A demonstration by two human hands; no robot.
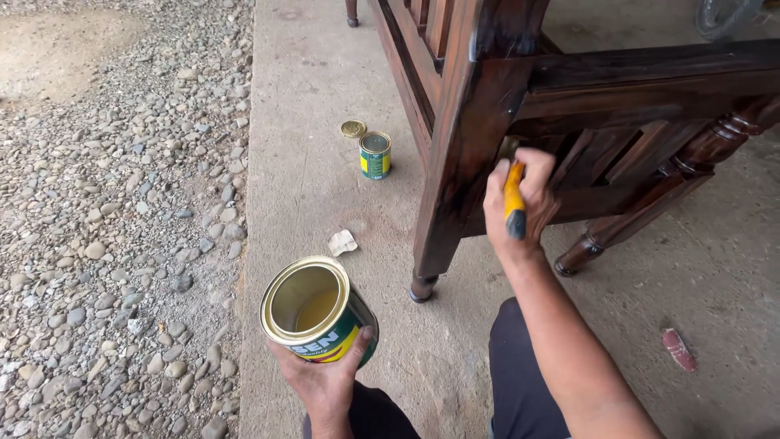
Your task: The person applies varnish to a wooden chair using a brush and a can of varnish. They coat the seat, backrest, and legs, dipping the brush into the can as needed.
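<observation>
My left hand (325, 378) grips an open green and yellow tin can (313, 313) from below, tilted so its pale inside shows. My right hand (522, 203) is closed around the yellow handle of a paintbrush (513, 203), raised against the dark stained wooden furniture frame (487, 97). The brush's bristles are hidden behind the hand and the wood. Both of my knees in dark trousers show at the bottom edge.
A small open green can (374, 154) and its gold lid (353, 128) stand on the concrete slab (309, 97). A crumpled pale scrap (342, 242) lies near the furniture leg (424, 284). Gravel (122, 203) covers the ground to the left. A reddish scrap (676, 348) lies at right.
</observation>
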